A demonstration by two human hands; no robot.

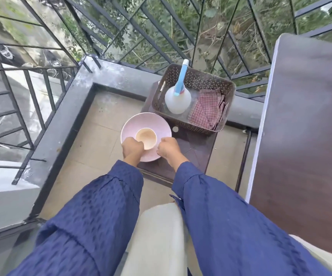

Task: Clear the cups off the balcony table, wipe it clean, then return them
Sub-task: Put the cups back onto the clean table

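A beige cup (146, 138) stands on a round pink plate (139, 122). The plate sits over the near left corner of a small dark side table (193, 144). My left hand (131, 148) grips the plate's near left rim, fingers curled over it beside the cup. My right hand (168, 148) grips the near right rim the same way. The larger dark brown balcony table (304, 120) fills the right side of the view.
A brown perforated basket (197, 76) at the far end of the side table holds a white spray bottle (178, 99) with a blue nozzle and a folded red checked cloth (209, 108). A grey parapet (65, 124) with black railing runs left and behind.
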